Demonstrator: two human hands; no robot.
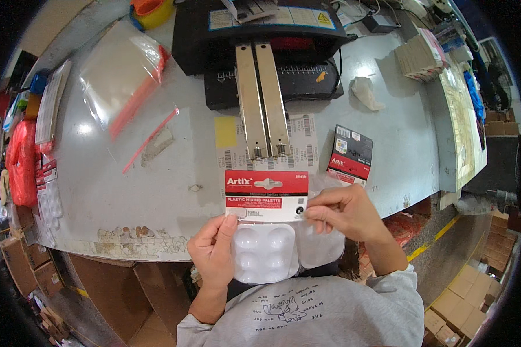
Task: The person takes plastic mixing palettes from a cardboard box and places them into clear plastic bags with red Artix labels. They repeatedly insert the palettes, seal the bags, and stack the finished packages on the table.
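A red and white header card (255, 203) with a hang hole is held upright in front of my body. My left hand (213, 246) is closed on its lower left corner, thumb on the front. At its right edge my right hand (348, 211) pinches the card between thumb and fingers. Below the card hangs a white plastic paint palette (264, 254) with several round wells. A translucent plastic sheet or bag (323, 247) shows beside the palette, under my right hand; how it joins the card is unclear.
A black machine (266, 34) with two metal arms (263, 104) stands ahead, its arm ends close behind the card. Clear bags (118, 72) with red edges lie left on the grey table (87, 196). Loose cards (351, 151) lie right; a card stack (417, 58) sits far right.
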